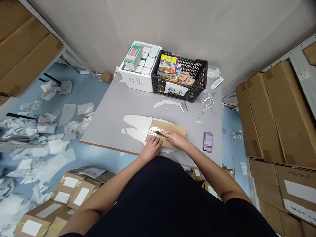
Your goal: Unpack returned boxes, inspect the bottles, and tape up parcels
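1. Grey bench (116, 105) runs to a brown near edge, with open room left of the work; white paper scraps (32, 131) litter the blue floor (84, 92) at left.
2. Taped cardboard parcel (170, 126) lies near the bench's front edge, lower middle of the frame.
3. Left hand (151, 148) rests flat on it, fingers lightly together.
4. Right hand (176, 140) pinches a thin red-tipped tool (156, 132) against the glossy tape.
5. Black plastic crate (180, 77) and white foam box (137, 79) stand at the far edge.

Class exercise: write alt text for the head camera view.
A person's left hand rests on a taped cardboard parcel on a grey table while the right hand holds a red-tipped tool against it. Behind stand a white foam box and a black crate of books; torn white paper litters the floor.
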`<state>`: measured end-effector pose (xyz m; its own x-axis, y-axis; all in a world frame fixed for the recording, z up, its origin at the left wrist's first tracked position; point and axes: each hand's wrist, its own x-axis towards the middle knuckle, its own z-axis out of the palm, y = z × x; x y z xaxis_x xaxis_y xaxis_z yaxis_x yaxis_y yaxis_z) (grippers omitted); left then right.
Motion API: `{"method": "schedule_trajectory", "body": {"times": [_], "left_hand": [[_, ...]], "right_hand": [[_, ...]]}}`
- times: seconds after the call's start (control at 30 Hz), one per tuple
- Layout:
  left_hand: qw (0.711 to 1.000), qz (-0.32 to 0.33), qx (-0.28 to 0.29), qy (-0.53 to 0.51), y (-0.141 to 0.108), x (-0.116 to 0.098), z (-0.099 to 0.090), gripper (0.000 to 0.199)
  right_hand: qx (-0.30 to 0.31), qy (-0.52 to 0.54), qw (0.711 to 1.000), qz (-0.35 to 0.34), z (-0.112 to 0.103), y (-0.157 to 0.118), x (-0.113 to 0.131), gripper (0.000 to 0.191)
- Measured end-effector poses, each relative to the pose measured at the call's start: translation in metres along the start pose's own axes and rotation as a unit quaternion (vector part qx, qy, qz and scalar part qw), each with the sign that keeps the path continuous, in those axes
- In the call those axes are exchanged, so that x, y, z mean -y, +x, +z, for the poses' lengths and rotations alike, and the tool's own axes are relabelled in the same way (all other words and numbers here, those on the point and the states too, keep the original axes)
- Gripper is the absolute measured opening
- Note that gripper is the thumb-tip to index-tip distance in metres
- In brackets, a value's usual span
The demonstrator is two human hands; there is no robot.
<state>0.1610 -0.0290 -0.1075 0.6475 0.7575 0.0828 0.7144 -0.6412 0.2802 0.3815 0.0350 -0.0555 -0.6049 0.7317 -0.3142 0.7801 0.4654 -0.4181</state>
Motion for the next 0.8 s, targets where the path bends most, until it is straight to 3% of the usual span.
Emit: {"method": "schedule_trajectory", "body": {"times": [0.47,0.8], "left_hand": [[0.999,-0.011,0.012,-0.03,0.002,0.002,-0.004,0.05],[1.0,-0.015,0.023,-0.013,0.002,0.005,-0.001,0.044]], "right_hand": [[0.008,0.021,0.999,-0.034,-0.004,0.021,-0.007,0.054],[0.019,-0.041,0.998,-0.042,-0.014,0.022,-0.001,0.053]]}}
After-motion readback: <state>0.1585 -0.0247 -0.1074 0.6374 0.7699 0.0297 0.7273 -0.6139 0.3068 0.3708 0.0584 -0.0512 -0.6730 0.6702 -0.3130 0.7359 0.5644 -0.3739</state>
